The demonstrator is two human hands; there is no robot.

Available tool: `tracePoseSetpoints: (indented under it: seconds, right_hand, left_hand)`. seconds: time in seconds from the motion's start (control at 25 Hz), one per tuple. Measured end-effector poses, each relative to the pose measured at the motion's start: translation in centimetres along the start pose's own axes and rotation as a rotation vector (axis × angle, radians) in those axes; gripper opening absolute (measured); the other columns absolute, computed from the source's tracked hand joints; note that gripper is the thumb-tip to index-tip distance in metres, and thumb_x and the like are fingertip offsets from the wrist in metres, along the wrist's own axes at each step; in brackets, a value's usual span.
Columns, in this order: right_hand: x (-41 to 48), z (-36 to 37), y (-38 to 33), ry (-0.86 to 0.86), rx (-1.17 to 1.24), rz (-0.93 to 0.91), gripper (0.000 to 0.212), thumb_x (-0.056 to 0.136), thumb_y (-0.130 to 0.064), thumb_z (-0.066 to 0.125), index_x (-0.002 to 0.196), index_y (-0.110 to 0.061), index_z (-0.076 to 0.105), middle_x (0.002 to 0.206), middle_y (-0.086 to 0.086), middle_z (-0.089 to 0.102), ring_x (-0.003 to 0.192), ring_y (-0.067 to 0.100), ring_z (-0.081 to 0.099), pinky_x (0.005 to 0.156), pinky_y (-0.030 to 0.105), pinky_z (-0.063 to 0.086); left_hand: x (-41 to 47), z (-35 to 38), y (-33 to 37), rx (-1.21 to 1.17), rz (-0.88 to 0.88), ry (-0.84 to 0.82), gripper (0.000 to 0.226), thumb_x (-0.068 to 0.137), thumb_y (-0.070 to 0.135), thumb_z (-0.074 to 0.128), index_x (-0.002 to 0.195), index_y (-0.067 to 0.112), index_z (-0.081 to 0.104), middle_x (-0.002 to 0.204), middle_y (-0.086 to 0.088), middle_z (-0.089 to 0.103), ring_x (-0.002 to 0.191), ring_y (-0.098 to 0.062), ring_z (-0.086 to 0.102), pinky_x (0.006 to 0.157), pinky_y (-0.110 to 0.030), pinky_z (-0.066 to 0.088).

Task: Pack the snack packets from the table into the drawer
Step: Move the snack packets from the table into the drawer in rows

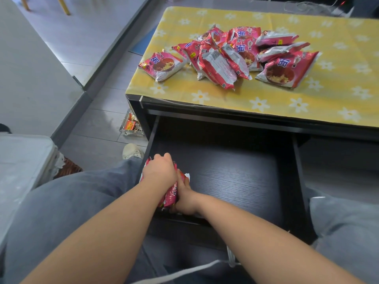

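On the floor at the left, beside the desk's leg, a clear tray (131, 128) holds small orange wrappers too small to read. A pale shoe (132, 151) shows past the grey trouser leg. In the open black drawer (235, 175), at its front-left corner, the left hand (159, 171) and right hand (184, 194) press together on a bundle of pink snack packets (171, 194), standing on edge. The bundle's long axis runs from the drawer's front lip toward the back. The left grip is closed over the top of the bundle; the right grip wraps its lower side. Both hands hide most of it, so the count of packets cannot be told. Up on the desk (266, 99), covered in yellow flowered cloth, lies a heap of packets (229, 54), overlapping at mixed angles, some face-up, some showing printed backs.
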State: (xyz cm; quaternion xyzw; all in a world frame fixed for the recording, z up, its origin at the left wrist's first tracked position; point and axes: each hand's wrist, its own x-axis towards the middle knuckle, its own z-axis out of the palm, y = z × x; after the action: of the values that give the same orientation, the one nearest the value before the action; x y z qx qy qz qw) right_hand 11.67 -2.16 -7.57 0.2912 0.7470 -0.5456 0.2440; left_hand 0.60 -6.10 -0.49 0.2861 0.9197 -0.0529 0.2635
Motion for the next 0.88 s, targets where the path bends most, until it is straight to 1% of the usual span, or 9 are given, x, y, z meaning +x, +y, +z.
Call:
tracePoseSetpoints:
  seconds: [0.08,0.2,0.24,0.32,0.36,0.48,0.64,0.76,0.88]
  right_hand:
    - [0.1,-0.1,0.2,-0.013,-0.032,-0.001,0.137,0.084,-0.008,0.077,0.13,-0.054,-0.044,0.162,0.003,-0.043,0.145,0.038,0.04,0.105,0.043,0.052]
    - [0.1,-0.5,0.8,0.007,-0.032,-0.032,0.138,0.083,-0.009,0.078,0.142,-0.049,-0.041,0.162,0.006,-0.043,0.143,0.035,0.045,0.099,0.038,0.054]
    - [-0.1,-0.8,0.9,0.025,-0.028,-0.046,0.138,0.082,-0.01,0.078,0.147,-0.046,-0.038,0.163,0.007,-0.04,0.148,0.034,0.038,0.1,0.035,0.052]
    - [-0.4,-1.6,1.0,0.074,-0.044,-0.061,0.135,0.082,-0.013,0.079,0.153,-0.042,-0.032,0.168,0.009,-0.029,0.159,0.03,0.01,0.107,0.029,0.037]
    - [-0.7,-2.2,1.1,0.109,-0.066,-0.062,0.132,0.083,-0.014,0.078,0.154,-0.042,-0.029,0.17,0.009,-0.024,0.159,0.03,0.005,0.107,0.029,0.034]
    - [-2.0,-4.7,1.1,0.255,-0.166,-0.07,0.115,0.089,-0.017,0.07,0.157,-0.046,-0.019,0.172,0.009,-0.013,0.152,0.032,0.032,0.097,0.031,0.042]
    - [-4.9,-10.1,0.5,0.476,-0.356,-0.123,0.1,0.089,-0.02,0.066,0.163,-0.035,0.001,0.172,0.013,0.004,0.153,0.039,0.025,0.117,0.044,0.036]
    - [-7.0,-15.2,-0.3,0.629,-0.423,-0.155,0.082,0.094,-0.026,0.062,0.163,-0.027,0.018,0.167,0.012,0.022,0.15,0.036,0.031,0.119,0.044,0.032]
    - [-8.2,-19.7,-1.2,0.793,-0.467,-0.207,0.057,0.1,-0.03,0.056,0.153,-0.015,0.044,0.153,0.011,0.047,0.142,0.032,0.042,0.12,0.04,0.032]
  left_hand:
    - [0.0,0.0,-0.2,-0.022,0.002,0.025,0.054,0.098,0.031,0.062,0.146,0.016,0.043,0.141,-0.014,0.05,0.13,-0.034,0.055,0.099,-0.046,0.055]
    - [-0.1,0.0,-0.3,-0.051,0.018,0.09,0.053,0.098,0.032,0.06,0.147,0.018,0.044,0.141,-0.014,0.05,0.132,-0.035,0.051,0.099,-0.047,0.053]
    - [-0.3,-0.1,-0.2,-0.064,0.036,0.12,0.053,0.098,0.033,0.06,0.147,0.019,0.044,0.14,-0.013,0.05,0.131,-0.034,0.051,0.098,-0.047,0.052]
    - [-0.4,-0.1,0.0,-0.097,0.083,0.171,0.054,0.098,0.034,0.06,0.149,0.022,0.045,0.141,-0.011,0.051,0.13,-0.031,0.052,0.094,-0.044,0.052]
    - [-0.6,-0.1,0.2,-0.119,0.115,0.191,0.055,0.098,0.034,0.06,0.15,0.023,0.044,0.142,-0.01,0.05,0.129,-0.03,0.053,0.092,-0.042,0.052]
    - [-0.8,-0.2,0.7,-0.181,0.222,0.233,0.059,0.098,0.032,0.061,0.153,0.027,0.042,0.148,-0.006,0.047,0.131,-0.027,0.051,0.084,-0.035,0.048]
    - [-0.8,-1.6,2.6,-0.283,0.368,0.334,0.06,0.095,0.031,0.062,0.153,0.028,0.045,0.149,-0.005,0.047,0.13,-0.025,0.052,0.082,-0.033,0.049]
    - [-0.4,-3.7,4.7,-0.273,0.47,0.37,0.06,0.095,0.031,0.062,0.152,0.027,0.046,0.149,-0.005,0.047,0.131,-0.026,0.052,0.09,-0.039,0.055]
    - [0.7,-6.1,7.1,-0.362,0.482,0.373,0.059,0.094,0.03,0.063,0.151,0.023,0.048,0.147,-0.008,0.049,0.127,-0.028,0.056,0.101,-0.04,0.051]
